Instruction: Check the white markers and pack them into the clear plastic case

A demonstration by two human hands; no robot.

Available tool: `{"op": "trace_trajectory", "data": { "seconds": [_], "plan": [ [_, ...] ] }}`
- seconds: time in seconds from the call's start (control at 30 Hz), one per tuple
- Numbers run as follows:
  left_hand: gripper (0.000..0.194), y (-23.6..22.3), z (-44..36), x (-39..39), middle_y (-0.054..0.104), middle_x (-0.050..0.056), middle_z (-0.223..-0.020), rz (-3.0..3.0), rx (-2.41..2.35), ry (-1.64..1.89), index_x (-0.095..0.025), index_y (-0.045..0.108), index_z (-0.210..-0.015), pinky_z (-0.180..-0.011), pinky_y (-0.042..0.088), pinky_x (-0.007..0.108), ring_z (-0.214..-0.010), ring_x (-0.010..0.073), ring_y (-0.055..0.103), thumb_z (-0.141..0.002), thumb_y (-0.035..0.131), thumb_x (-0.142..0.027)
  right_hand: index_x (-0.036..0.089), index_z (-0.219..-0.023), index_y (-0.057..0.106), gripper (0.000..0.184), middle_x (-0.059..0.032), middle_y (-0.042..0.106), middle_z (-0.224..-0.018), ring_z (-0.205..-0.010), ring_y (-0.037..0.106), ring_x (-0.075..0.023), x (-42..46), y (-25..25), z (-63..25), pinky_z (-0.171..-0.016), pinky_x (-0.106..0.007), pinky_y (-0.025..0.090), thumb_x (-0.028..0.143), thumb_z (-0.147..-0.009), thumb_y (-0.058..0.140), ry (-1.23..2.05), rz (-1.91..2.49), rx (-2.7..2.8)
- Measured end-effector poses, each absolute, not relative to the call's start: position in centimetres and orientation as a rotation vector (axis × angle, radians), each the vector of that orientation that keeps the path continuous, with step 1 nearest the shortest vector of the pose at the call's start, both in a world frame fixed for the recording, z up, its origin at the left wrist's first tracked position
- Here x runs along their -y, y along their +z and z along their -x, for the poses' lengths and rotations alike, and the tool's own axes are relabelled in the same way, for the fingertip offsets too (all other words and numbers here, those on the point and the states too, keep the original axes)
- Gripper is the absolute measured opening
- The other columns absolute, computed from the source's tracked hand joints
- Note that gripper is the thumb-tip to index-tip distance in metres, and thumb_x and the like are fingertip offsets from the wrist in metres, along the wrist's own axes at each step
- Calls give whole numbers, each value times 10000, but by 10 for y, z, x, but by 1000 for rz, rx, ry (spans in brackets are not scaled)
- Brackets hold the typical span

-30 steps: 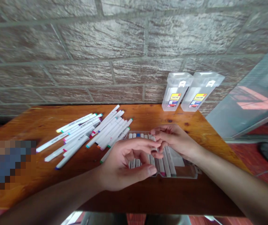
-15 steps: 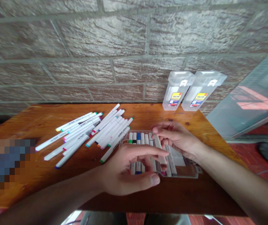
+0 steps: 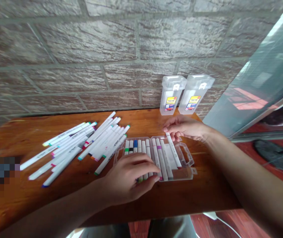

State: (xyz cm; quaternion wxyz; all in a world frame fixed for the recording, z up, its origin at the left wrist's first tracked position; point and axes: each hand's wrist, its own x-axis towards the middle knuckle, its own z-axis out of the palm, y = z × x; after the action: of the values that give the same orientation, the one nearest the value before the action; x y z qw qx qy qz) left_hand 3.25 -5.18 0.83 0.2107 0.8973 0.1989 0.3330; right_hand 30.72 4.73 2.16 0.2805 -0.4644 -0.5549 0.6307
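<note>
A clear plastic marker case (image 3: 186, 173) lies unfolded on the table, with white markers (image 3: 165, 162) side by side in both halves. My right hand (image 3: 181, 128) pinches the upper end of a white marker (image 3: 173, 152), which slants over the right half of the case, its lower end near the case floor. Over the left half rests my left hand (image 3: 131, 175), thumb and index finger a little apart beside the row of markers, with nothing visible between them. The lower part of that row is hidden under it.
A loose pile of white markers (image 3: 67, 152) with coloured ends covers the table's left side. Two upright translucent marker boxes (image 3: 170, 96) with yellow labels stand at the back against the brick wall (image 3: 121, 79). A blurred-out object lies at the far left.
The marker in my right hand has moved away from my left hand and down into the right half of the case. My left hand has lowered onto the row. The view has turned right.
</note>
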Motion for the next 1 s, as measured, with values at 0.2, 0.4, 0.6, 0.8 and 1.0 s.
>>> {"op": "trace_trajectory", "data": {
  "seconds": [0.2, 0.4, 0.6, 0.8, 1.0],
  "plan": [
    [129, 8, -39, 60, 768, 58, -920, -2622, -496, 923, -168, 736, -1006, -811, 546, 319, -820, 167, 687, -981, 610, -167, 152, -745, 705, 367, -21, 705, -552, -445, 668, -129, -51, 18, -310, -380, -180, 512, 437, -693, 929, 1691, 1314, 1701],
    [157, 9, -45, 63, 778, 73, -1046, -2768, -448, 892, -155, 708, -1114, -908, 565, 347, -932, 187, 708, -993, 614, -188, 151, -775, 724, 389, -53, 768, -677, -455, 676, -120, -53, 17, -314, -375, -182, 514, 469, -689, 933, 1684, 1341, 1739],
    [176, 7, -57, 66, 764, 102, -1100, -2957, -425, 818, -145, 693, -1121, -980, 572, 376, -1020, 214, 713, -1014, 583, -229, 167, -750, 727, 381, -23, 744, -624, -427, 661, -118, -49, 20, -311, -359, -189, 502, 478, -680, 935, 1652, 1352, 1774],
    [194, 2, -77, 68, 753, 131, -1070, -3130, -393, 723, -115, 689, -1131, -996, 581, 401, -1061, 235, 711, -1027, 542, -188, 162, -772, 772, 343, -26, 737, -595, -429, 656, -124, -49, 18, -314, -356, -193, 498, 457, -693, 929, 1651, 1333, 1857],
    [218, -10, -90, 69, 769, 162, -1064, -3199, -342, 944, -50, 728, -1054, -1060, 574, 401, -1054, 245, 729, -985, 522, -68, 174, -720, 779, 330, -27, 733, -579, -426, 652, -125, -47, 17, -314, -367, -199, 509, 456, -667, 943, 1586, 1325, 1887]
  ]
}}
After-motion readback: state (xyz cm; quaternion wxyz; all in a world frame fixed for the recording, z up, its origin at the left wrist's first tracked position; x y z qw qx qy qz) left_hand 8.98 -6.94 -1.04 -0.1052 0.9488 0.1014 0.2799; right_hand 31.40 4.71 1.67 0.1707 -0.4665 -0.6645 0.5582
